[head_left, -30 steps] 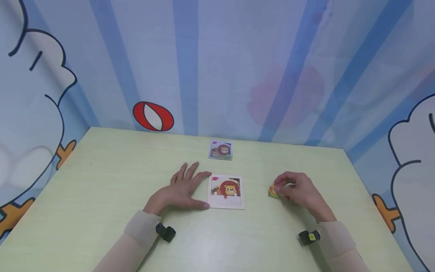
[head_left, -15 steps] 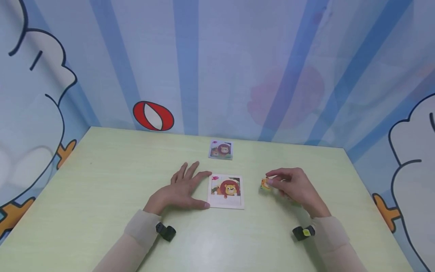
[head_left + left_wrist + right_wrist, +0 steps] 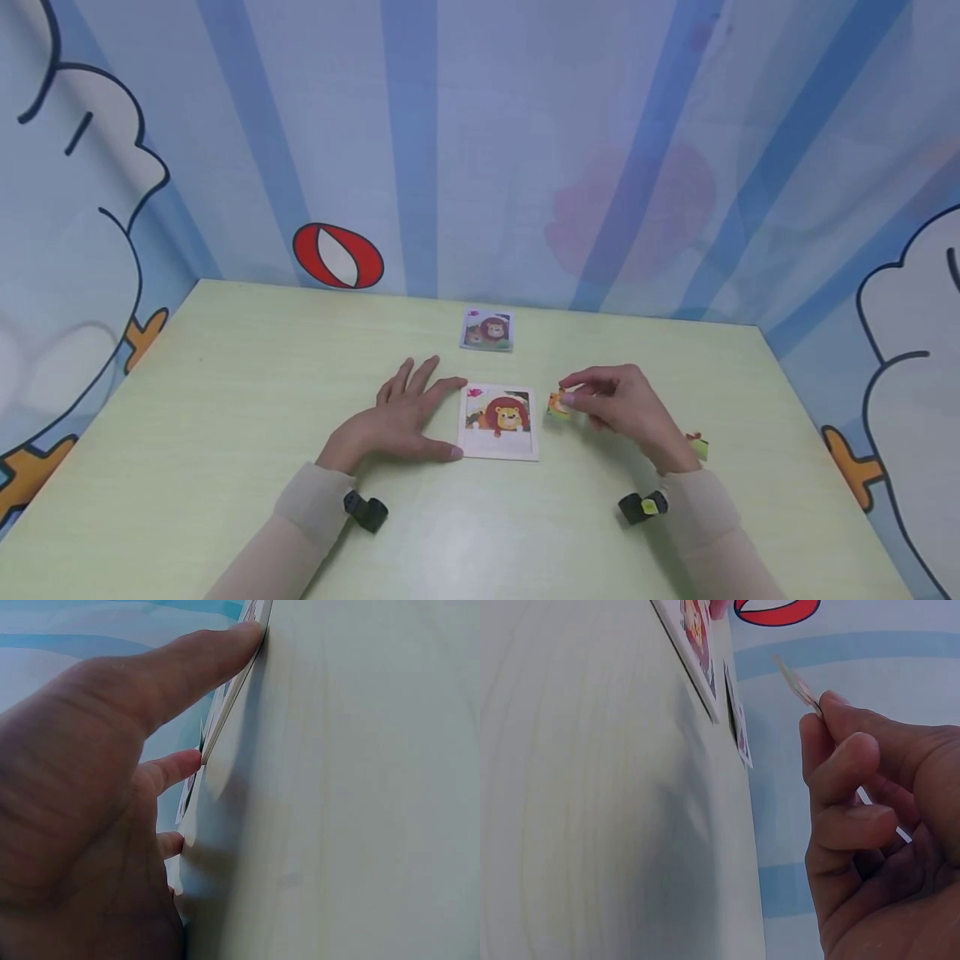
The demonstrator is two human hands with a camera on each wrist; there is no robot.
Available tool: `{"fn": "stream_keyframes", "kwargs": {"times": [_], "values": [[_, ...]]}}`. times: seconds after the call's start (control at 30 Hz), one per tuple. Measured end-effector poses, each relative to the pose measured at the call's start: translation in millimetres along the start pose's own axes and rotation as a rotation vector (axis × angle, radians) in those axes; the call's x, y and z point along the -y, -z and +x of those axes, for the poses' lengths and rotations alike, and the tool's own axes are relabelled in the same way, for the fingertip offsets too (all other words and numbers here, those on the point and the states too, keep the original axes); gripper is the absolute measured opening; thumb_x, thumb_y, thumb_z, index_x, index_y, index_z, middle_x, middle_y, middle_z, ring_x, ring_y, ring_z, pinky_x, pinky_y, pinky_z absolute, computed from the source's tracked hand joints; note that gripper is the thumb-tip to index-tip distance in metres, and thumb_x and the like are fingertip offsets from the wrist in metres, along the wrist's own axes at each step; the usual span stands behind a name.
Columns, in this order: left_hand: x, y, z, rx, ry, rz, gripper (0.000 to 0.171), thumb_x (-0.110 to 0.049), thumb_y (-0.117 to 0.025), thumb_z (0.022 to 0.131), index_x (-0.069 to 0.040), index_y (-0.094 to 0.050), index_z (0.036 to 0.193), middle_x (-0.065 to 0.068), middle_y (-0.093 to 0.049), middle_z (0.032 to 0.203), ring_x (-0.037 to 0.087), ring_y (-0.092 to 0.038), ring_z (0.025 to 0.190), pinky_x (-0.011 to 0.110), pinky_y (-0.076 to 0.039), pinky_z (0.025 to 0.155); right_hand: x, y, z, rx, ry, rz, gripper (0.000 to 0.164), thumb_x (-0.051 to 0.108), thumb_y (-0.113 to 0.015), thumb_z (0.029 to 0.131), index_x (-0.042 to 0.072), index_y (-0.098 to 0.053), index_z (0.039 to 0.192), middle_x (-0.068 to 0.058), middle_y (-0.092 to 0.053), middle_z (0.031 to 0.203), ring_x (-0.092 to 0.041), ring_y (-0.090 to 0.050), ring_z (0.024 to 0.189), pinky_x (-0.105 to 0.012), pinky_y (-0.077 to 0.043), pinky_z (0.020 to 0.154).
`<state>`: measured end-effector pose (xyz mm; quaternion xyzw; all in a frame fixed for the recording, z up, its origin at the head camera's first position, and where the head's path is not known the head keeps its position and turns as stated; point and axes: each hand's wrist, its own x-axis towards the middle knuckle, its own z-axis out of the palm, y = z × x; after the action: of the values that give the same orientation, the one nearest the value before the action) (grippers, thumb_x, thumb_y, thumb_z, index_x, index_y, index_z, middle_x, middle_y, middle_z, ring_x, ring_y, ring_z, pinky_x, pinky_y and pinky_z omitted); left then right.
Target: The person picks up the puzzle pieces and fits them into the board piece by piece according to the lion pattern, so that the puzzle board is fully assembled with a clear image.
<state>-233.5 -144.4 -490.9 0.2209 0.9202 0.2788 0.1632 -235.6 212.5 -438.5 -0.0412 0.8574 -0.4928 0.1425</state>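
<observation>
A white-framed jigsaw puzzle (image 3: 498, 446) with a lion picture lies on the table, its lower part blank white. Spread wide, my left hand (image 3: 397, 423) touches the frame's left edge with thumb and forefinger; the left wrist view shows the thumb (image 3: 202, 664) against that edge. My right hand (image 3: 626, 406) pinches a small orange and green puzzle piece (image 3: 557, 406) between thumb and forefinger, just right of the frame. In the right wrist view this puzzle piece (image 3: 799, 684) is seen nearly edge-on, held above the table.
Behind the puzzle lies a small lion picture card (image 3: 487, 331). Another puzzle piece (image 3: 698, 446), green with some red, is partly hidden by my right wrist. The pale table (image 3: 247, 375) ends at a blue striped backdrop (image 3: 487, 150).
My right hand has lifted the puzzle piece and carried it left towards the frame. The other puzzle piece has come into sight by the right wrist. My left hand stays put.
</observation>
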Motion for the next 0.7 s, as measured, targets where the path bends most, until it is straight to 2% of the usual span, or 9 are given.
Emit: {"fn": "stream_keyframes", "kwargs": {"times": [0.4,0.7], "values": [[-7.3,6.1,-4.7,0.024,0.017,0.002,0.102,-0.062,-0.081,0.084,-0.035,-0.031,0.168,0.013,0.001,0.183,0.051,0.01,0.167,0.081,-0.003,0.128,14.3,-24.7,11.3,0.057,0.062,0.061,0.031,0.025,-0.084,0.095,0.007,-0.08,0.12,-0.016,-0.071,0.08,-0.015,-0.046,0.052,-0.027,-0.036,0.048],[-8.6,5.9,-4.2,0.037,0.033,0.022,0.101,-0.058,-0.081,0.086,-0.033,-0.03,0.169,0.013,0.002,0.184,0.05,0.012,0.167,0.08,-0.002,0.13,20.8,-39.3,17.8,0.089,0.064,0.079,0.024,0.024,-0.087,0.091,0.013,-0.082,0.112,-0.018,-0.073,0.082,-0.016,-0.045,0.052,-0.027,-0.038,0.05]]}}
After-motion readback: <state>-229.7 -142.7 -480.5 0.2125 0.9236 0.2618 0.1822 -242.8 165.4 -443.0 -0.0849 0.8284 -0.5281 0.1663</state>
